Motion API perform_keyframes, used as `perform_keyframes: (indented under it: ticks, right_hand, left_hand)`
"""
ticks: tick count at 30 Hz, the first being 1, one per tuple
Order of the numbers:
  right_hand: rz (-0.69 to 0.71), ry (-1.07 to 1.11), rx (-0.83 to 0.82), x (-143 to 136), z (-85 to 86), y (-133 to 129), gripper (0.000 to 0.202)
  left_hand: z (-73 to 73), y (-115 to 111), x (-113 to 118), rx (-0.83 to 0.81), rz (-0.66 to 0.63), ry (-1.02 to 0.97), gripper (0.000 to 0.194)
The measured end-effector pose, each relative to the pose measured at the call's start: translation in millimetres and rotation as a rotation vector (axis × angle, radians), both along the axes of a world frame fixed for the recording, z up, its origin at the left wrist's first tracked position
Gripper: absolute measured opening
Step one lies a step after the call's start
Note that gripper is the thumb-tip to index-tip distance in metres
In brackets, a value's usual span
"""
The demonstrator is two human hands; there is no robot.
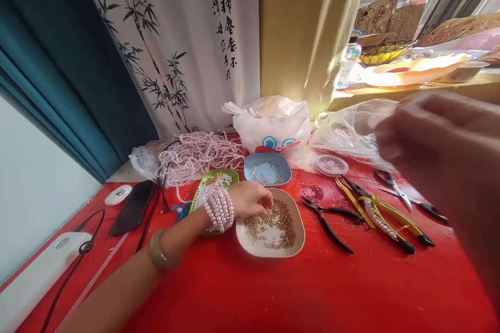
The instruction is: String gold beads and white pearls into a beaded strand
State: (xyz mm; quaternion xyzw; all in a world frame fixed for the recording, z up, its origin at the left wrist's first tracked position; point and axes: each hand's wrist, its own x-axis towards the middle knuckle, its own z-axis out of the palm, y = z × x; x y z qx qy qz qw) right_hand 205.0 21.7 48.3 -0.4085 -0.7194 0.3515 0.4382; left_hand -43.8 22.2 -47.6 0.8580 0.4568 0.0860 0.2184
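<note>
Right hand (433, 138) raised, blurred, gold beads (288, 228) beneath left hand (247, 200)

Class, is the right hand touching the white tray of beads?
Apart: the head view shows black pliers and red tabletop between the right hand and the white tray.

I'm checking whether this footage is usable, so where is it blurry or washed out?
Head view: the right hand is smeared, probably by motion; the left hand is noticeably clearer; strong sunlight washes out the orange tray near the window and streaks the gold curtain.
</note>
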Motion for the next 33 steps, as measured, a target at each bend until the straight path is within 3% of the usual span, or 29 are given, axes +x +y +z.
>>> perform_keyframes:
  ticks: [4, 10, 16, 23, 26, 28, 33]
  right_hand:
    - [0.066, 0.074, -0.131, -34, -16.9, 3, 0.017]
    - [0.175, 0.102, -0.355, -63, -49.9, 6, 0.02]
    - [0.257, 0.117, -0.455, -76, -72.6, 7, 0.023]
    - [0.26, 0.114, -0.489, -79, -80.3, 9, 0.028]
    - [0.279, 0.126, -0.501, -81, -79.1, 6, 0.028]
    - [0.294, 0.147, -0.506, -81, -79.1, 4, 0.027]
    - [0.322, 0.203, -0.511, -81, -82.2, 4, 0.024]
  left_hand:
    - [-6.9, -15, 11, 0.15, -0.099, 0.069, 0.014]
    - [-12.5, -31, 26, 0.241, -0.109, 0.096, 0.02]
    - [-20.8, -34, 31, 0.433, -0.19, 0.287, 0.024]
    - [-22.8, -35, 30, 0.457, -0.19, 0.248, 0.023]
    - [-19.0, -34, 24, 0.355, -0.067, 0.102, 0.017]
    - [-16.1, -32, 18, 0.203, 0.067, -0.119, 0.013]
    - [-12.5, -19, 6, -0.4, 0.395, -0.862, 0.014]
